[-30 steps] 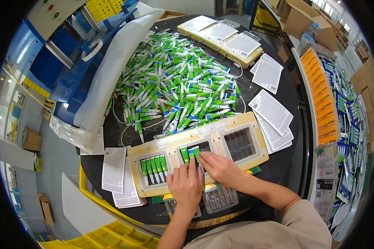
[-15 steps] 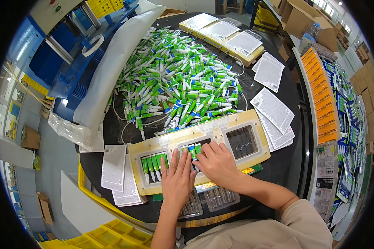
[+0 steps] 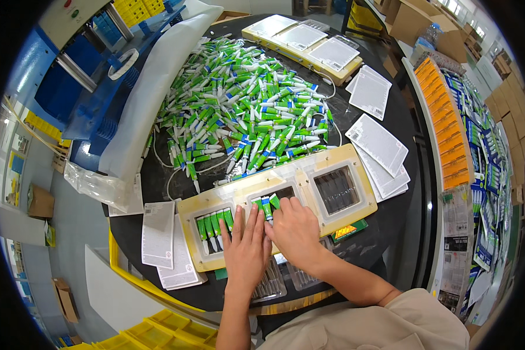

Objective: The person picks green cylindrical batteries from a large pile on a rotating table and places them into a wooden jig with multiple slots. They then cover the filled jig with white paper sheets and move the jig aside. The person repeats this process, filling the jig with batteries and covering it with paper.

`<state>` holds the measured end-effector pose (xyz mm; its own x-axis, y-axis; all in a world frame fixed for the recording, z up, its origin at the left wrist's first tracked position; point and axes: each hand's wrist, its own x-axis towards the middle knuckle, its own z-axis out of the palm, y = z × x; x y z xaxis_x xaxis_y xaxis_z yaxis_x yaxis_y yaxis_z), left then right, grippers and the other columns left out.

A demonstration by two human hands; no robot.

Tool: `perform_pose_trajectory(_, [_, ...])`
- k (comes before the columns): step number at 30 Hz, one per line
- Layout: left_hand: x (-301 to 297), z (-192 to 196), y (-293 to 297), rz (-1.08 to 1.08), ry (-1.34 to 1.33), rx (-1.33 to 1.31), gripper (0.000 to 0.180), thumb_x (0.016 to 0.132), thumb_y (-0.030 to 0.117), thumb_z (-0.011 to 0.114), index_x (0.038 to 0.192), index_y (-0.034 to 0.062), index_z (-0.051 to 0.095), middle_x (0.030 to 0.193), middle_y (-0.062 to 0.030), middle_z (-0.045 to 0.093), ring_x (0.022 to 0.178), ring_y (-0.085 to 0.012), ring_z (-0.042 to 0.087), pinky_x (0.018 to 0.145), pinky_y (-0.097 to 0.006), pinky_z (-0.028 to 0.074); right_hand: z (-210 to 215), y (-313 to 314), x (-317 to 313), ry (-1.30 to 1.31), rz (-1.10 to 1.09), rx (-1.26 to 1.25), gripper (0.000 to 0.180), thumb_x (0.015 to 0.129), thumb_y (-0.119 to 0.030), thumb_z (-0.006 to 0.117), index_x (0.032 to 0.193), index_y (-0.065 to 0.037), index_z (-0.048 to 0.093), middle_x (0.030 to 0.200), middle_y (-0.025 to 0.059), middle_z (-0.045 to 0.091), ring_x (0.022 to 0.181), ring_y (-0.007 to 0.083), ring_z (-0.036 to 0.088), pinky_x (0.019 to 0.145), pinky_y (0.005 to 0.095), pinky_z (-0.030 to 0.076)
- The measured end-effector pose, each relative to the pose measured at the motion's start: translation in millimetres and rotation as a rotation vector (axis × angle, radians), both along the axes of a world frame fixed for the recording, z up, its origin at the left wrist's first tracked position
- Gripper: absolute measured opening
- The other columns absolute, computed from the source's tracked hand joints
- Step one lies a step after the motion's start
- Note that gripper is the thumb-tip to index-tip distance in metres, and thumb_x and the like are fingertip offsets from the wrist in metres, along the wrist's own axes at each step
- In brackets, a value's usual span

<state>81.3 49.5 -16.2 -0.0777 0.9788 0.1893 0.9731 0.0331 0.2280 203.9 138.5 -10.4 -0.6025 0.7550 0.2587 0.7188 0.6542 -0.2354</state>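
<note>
Green slender tubes [image 3: 266,207], rectangular frame [image 3: 307,195], bare hands [image 3: 297,233]

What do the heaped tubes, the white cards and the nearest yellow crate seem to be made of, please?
Tubes: probably glossy plastic or laminate, given highlights. White cards: likely matte cardboard, thin, flat, without glare. Yellow crate: apparently satin moulded plastic, with ribbed walls.

Green tubes [image 3: 266,205] in middle compartment [image 3: 285,192]: lower ends partly hidden behind left hand [image 3: 246,248] and right hand [image 3: 297,232], the latter's grip indistinct. Yellow crate [image 3: 163,330]: cut off by lower edge. White cards [image 3: 379,141]: print too small to read.
</note>
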Motion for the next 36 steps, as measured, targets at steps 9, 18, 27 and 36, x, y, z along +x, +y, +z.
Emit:
perform_pose_trajectory(9, [-2, -3, -3, 0.0, 0.004, 0.039, 0.057, 0.096, 0.024, 0.066, 0.148, 0.009, 0.052, 0.158, -0.0057, 0.048, 0.151, -0.0321, 0.035, 0.124, -0.063, 0.016, 14, -5, 12, 0.186, -0.154, -0.153, 0.017, 0.083, -0.021, 0.077, 0.083, -0.005, 0.07, 0.087, 0.0101, 0.064, 0.081, 0.0283, 0.068, 0.063, 0.0398, 0.054])
perform_pose_trajectory(18, [-2, -5, -4, 0.009, 0.005, 0.051, 0.055, 0.097, 0.026, 0.065, 0.148, 0.0083, 0.052, 0.157, -0.0058, 0.049, 0.15, -0.0311, 0.038, 0.125, -0.061, 0.016, 17, -6, 30, 0.084, 0.012, -0.076, 0.023, 0.083, -0.024, 0.08, 0.089, -0.006, 0.067, 0.086, 0.0078, 0.062, 0.085, 0.0266, 0.064, 0.062, 0.0382, 0.054])
perform_pose_trajectory(27, [-3, -7, -4, 0.011, 0.024, 0.039, 0.055, 0.097, 0.029, 0.065, 0.147, 0.0092, 0.055, 0.157, -0.0044, 0.049, 0.15, -0.0295, 0.038, 0.124, -0.062, 0.018, 20, -10, 44, 0.235, -0.049, -0.038, 0.017, 0.085, -0.016, 0.077, 0.093, -0.003, 0.07, 0.092, 0.0083, 0.064, 0.083, 0.0274, 0.064, 0.062, 0.0378, 0.053])
perform_pose_trajectory(36, [-3, -6, -5, 0.007, -0.009, 0.043, 0.054, 0.099, 0.025, 0.062, 0.149, 0.0094, 0.051, 0.158, -0.0059, 0.047, 0.15, -0.031, 0.037, 0.124, -0.061, 0.018, 0, 6, 30, 0.342, 0.341, 0.185, 0.034, 0.073, -0.003, 0.068, 0.107, 0.005, 0.07, 0.108, 0.0149, 0.068, 0.095, 0.0296, 0.069, 0.078, 0.0359, 0.059])
